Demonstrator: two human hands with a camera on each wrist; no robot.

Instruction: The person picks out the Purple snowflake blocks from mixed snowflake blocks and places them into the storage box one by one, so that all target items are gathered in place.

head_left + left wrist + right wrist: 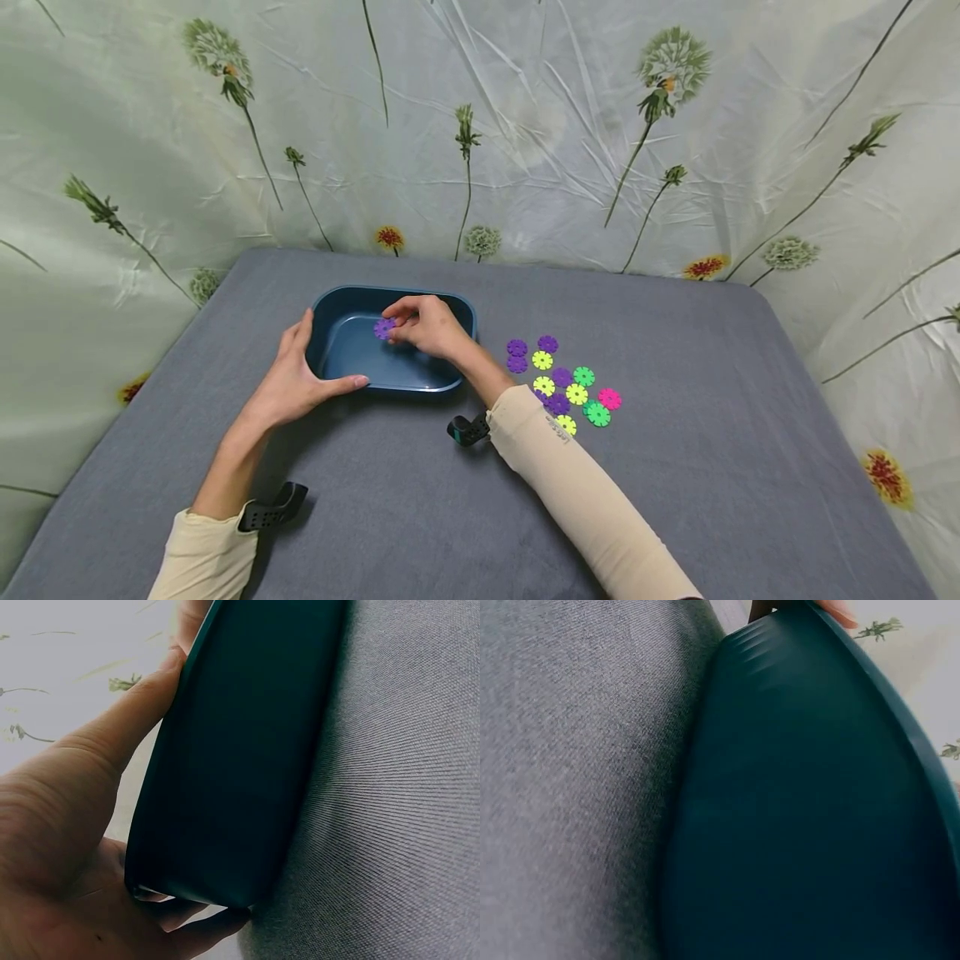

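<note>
A dark blue rectangular bin (348, 354) sits on the grey cloth in the head view. My left hand (288, 385) grips its left end, thumb along the front rim and fingers round the side. The left wrist view has the bin's outer wall (225, 765) between that hand's thumb and fingers. Over the bin's inside, my right hand (433, 325) pinches a purple notched disc (383, 328) between thumb and fingers. The right wrist view is filled by the bin's long outer wall (795, 780); the right hand itself is out of sight there.
Right of the bin lie several notched discs: purple (517, 347), yellow (576, 394), green (597, 413) and one pink (610, 399). My right sleeve (577, 492) partly covers this group. Behind the grey table (712, 500) hangs a flower-print curtain (540, 142).
</note>
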